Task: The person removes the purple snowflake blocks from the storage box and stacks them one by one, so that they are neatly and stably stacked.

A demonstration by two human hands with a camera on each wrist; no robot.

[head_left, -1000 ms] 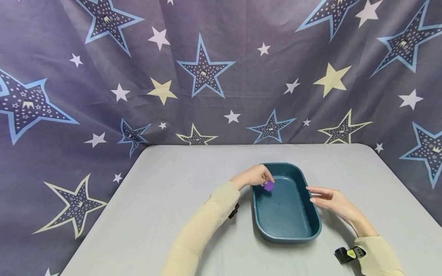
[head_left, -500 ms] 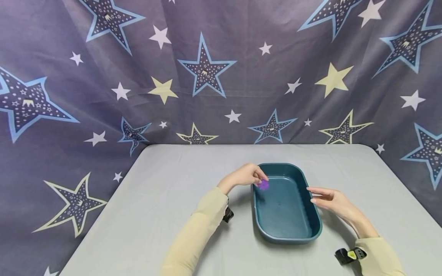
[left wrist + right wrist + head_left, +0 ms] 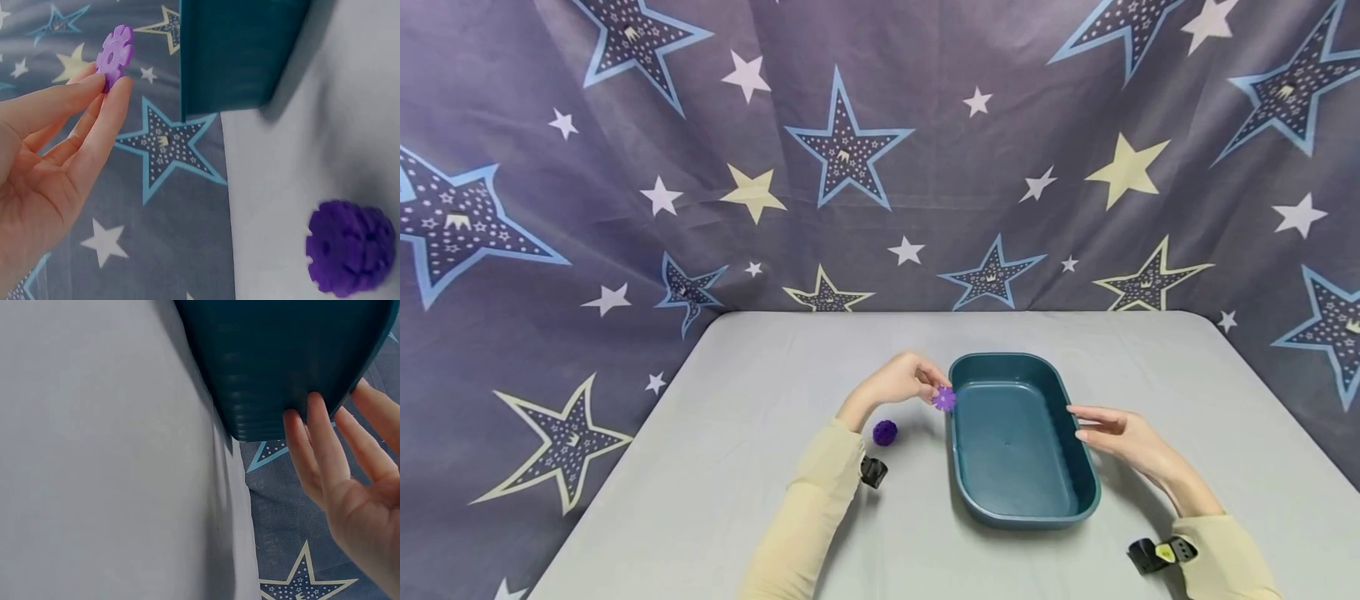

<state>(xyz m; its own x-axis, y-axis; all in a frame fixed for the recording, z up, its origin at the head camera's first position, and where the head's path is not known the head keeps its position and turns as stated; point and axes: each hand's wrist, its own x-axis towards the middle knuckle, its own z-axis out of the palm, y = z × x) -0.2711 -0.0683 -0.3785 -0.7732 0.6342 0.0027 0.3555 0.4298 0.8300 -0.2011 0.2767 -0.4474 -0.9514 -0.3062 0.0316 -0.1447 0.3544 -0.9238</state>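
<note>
My left hand (image 3: pixel 904 379) pinches a purple notched disc (image 3: pixel 116 56) with a hole in its centre, of the snowflake building kind. In the head view, hand and disc are at the upper left rim of a dark teal plastic bin (image 3: pixel 1026 524). A darker purple cluster (image 3: pixel 350 249), seemingly several notched discs together, lies on the table left of the bin, below the left hand. On the other side, my right hand (image 3: pixel 1131 442) rests its extended fingertips against the bin's right wall. Nothing is visible in the bin.
A pale grey cloth covers the table (image 3: pixel 760 400). Behind and beside it hangs a dark curtain (image 3: pixel 880 242) printed with stars. Black camera straps (image 3: pixel 1157 554) are worn at both wrists.
The left hand has moved left with the disc, from over the bin's inside to its left rim. The purple cluster has come into view beside the left forearm. My right hand stays put.
</note>
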